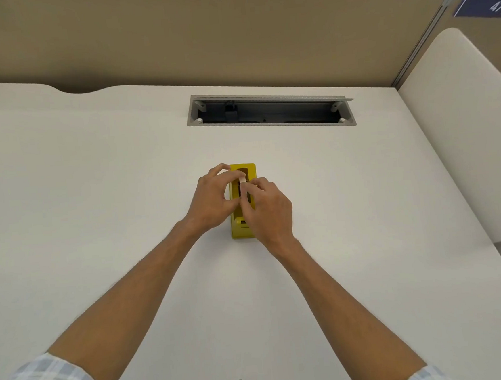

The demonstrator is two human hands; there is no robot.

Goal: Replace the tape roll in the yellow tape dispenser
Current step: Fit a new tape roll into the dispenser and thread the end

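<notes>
The yellow tape dispenser point(250, 169) lies on the white desk point(93, 187), its long side running away from me. A pale tape roll point(243, 180) stands on edge in the dispenser's slot, mostly hidden by my fingers. My left hand point(212, 201) pinches the roll from the left. From the right, my right hand point(267, 211) grips the same roll with thumb and forefinger and covers the near part of the dispenser. Only the dispenser's far end and a near corner show.
An open grey cable tray point(270, 110) is cut into the desk behind the dispenser. A tan partition wall point(201, 37) closes the far edge. A second desk surface point(464, 143) adjoins on the right, below a blue sign reading 475 point(489, 6).
</notes>
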